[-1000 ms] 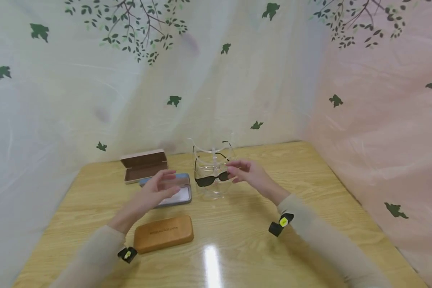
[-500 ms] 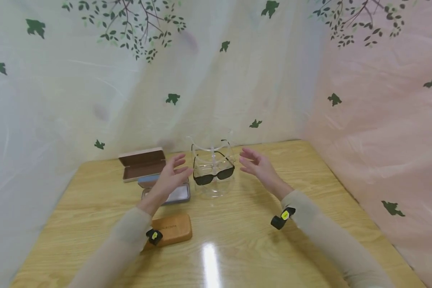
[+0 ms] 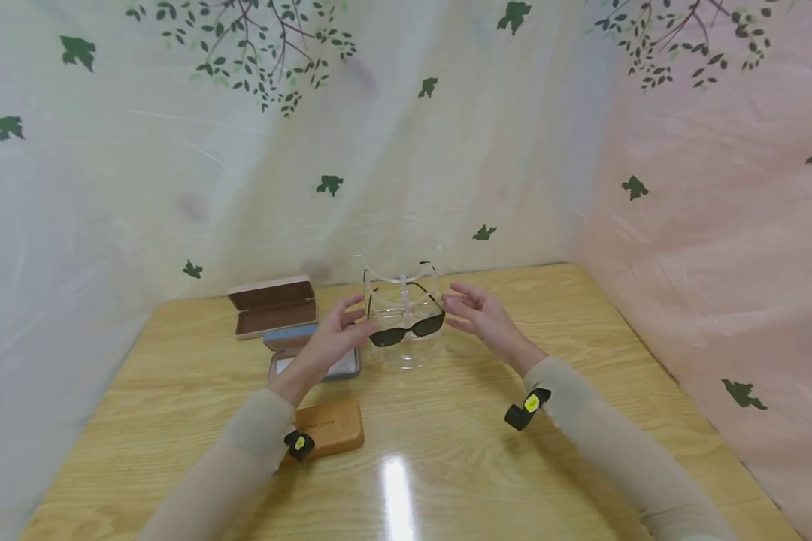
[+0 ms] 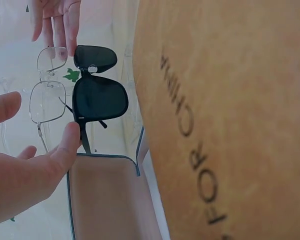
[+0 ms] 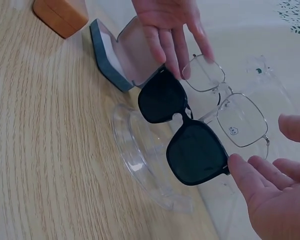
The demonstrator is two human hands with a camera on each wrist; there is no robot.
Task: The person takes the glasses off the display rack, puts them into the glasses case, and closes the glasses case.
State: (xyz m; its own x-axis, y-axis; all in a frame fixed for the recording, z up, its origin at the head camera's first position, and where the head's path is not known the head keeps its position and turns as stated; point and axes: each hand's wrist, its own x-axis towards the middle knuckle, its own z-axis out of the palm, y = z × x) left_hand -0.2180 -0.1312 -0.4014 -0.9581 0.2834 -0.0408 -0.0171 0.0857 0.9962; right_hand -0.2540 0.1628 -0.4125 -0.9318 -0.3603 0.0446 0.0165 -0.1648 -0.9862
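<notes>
Dark glasses (image 3: 428,325) sit on the clear stand (image 5: 135,166) already. Left hand (image 3: 331,338) and right hand (image 3: 485,321) touch them, fingers loose, maybe not done.

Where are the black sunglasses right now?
In the head view, the sunglasses sit just below the middle on the clear stand, between the left hand and the right hand.

In the head view, the left sleeve (image 3: 219,462) hides one end of the orange case (image 3: 340,427); the left hand (image 3: 330,340), part of the blue case (image 3: 288,340); the table (image 3: 467,469) loses its near edge; the stand (image 3: 410,366) seems too faint to trace.
</notes>
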